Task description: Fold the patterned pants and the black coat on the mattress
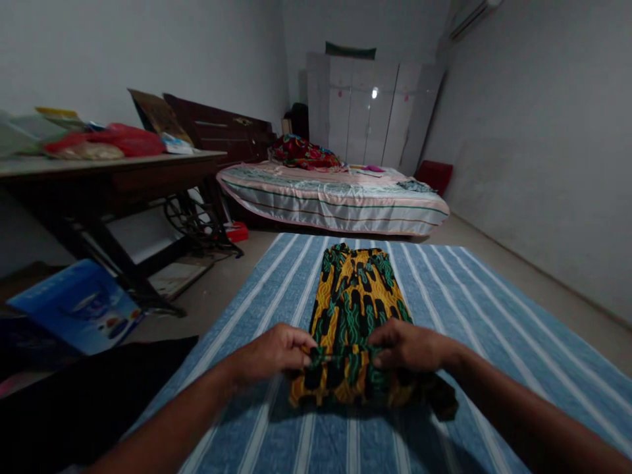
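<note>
A patterned garment (356, 296) in yellow, black and green lies lengthwise on a blue-and-white striped cloth (439, 296). Its near end is lifted into a crosswise fold, and the lower part hangs toward me, a little blurred. My left hand (284, 349) pinches the left side of that fold between thumb and fingers. On the right side, my right hand (405, 345) grips the same fold, fingers closed on the fabric. A loose bunched bit of the garment sticks out below my right wrist. What kind of garment it is, I cannot make out for certain.
Beyond the striped surface stands a bed (336, 197) with a red floral blanket (306, 153). A treadle sewing table (113, 164) with plastic bags is at left, above a blue box (81, 306). White wardrobes (360, 112) line the back wall.
</note>
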The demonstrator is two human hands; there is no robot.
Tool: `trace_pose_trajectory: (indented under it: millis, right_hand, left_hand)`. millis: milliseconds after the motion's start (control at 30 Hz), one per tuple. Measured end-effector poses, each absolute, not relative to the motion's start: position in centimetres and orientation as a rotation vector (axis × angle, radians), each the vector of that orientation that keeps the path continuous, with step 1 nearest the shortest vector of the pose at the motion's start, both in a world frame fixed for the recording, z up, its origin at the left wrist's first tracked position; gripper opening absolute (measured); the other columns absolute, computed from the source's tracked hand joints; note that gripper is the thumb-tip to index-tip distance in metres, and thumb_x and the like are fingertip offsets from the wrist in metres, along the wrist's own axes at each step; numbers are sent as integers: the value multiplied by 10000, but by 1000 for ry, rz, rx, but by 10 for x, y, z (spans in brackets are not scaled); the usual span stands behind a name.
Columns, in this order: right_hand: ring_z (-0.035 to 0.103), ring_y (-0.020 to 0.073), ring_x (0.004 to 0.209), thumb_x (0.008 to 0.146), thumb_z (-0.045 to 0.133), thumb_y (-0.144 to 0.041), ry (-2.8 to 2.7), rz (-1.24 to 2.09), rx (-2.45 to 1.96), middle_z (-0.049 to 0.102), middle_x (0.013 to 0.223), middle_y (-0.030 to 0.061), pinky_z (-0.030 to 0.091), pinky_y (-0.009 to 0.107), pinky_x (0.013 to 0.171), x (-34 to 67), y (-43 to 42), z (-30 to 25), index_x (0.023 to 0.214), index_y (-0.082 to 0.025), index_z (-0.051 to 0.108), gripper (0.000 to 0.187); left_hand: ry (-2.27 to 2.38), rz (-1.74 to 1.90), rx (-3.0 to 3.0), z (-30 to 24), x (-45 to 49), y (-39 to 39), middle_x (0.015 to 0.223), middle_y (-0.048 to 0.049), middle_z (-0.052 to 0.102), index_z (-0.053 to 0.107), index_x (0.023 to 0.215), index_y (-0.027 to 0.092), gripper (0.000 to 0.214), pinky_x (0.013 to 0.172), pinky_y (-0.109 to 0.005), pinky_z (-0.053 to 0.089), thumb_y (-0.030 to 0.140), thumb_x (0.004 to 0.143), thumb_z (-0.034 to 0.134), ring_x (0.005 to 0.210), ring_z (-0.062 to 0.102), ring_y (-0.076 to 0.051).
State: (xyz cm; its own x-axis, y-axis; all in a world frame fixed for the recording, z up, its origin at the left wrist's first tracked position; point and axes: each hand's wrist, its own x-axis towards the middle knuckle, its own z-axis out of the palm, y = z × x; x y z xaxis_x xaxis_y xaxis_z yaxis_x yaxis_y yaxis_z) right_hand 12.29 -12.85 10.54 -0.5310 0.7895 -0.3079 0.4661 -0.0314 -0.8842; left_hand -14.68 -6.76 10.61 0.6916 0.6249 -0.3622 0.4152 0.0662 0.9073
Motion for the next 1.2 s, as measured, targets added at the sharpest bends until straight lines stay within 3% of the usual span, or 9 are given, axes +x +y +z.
trace_pose_trajectory:
  millis: [133,300,400,533,767,900,1033,1200]
  right_hand:
    - [430,54,459,672,632,-256,-1998,1661,-1411,518,555,-52,347,167,441,141,-33,117,693,-145,595,119]
    - [408,41,423,605,638,-188,-1836,1581,-1637,476,454,-76,318,140,404,153,37,65,571,-155,537,111]
    - [416,40,412,637,604,-202,-1827,1614,-1624,478,467,-77,322,140,400,160,42,42,618,-153,550,75]
    - [416,40,403,670,562,-190,-1861,1628,-1580,486,486,-70,317,146,393,165,36,43,641,-150,555,50]
    - [414,37,419,682,535,-123,-1949,1426,-1616,487,513,-67,310,149,401,168,47,58,626,-151,525,64]
    - [396,38,396,675,541,-108,-1905,1350,-1697,436,462,-81,296,154,393,167,51,45,579,-164,468,134]
    - [451,60,411,706,538,-153,-1867,1341,-1699,489,492,-67,326,167,398,166,49,35,620,-175,474,110]
    - [438,51,428,694,547,-150,-1878,1312,-1697,465,490,-71,316,158,408,166,48,35,604,-171,468,122]
  left_hand:
    - [943,347,1344,101,-119,10,684,-23,641,661,799,124,288,533,-214,415,292,569,703,568,559,-119]
    - [1110,514,1075,52,-91,55,678,-13,633,563,800,151,399,563,-286,496,422,556,723,604,622,-168]
    - [1107,468,1174,37,-89,54,802,-39,676,566,924,154,492,575,-266,491,433,558,738,703,651,-180]
    - [1170,501,1288,34,-83,51,676,10,647,565,900,150,445,473,-224,425,305,515,724,575,620,-159]
    - [1099,774,1324,33,-74,60,757,-27,699,588,923,142,425,655,-317,514,310,544,682,752,667,-233]
    - [1163,741,1357,24,-77,65,717,-20,688,583,883,143,360,592,-291,498,284,559,654,671,659,-211]
    - [1219,728,1426,14,-78,69,625,22,635,552,941,147,349,478,-235,414,261,617,612,526,601,-156]
    - [1352,759,1685,8,-76,73,542,65,555,563,878,176,233,482,-208,365,177,644,556,490,537,-119]
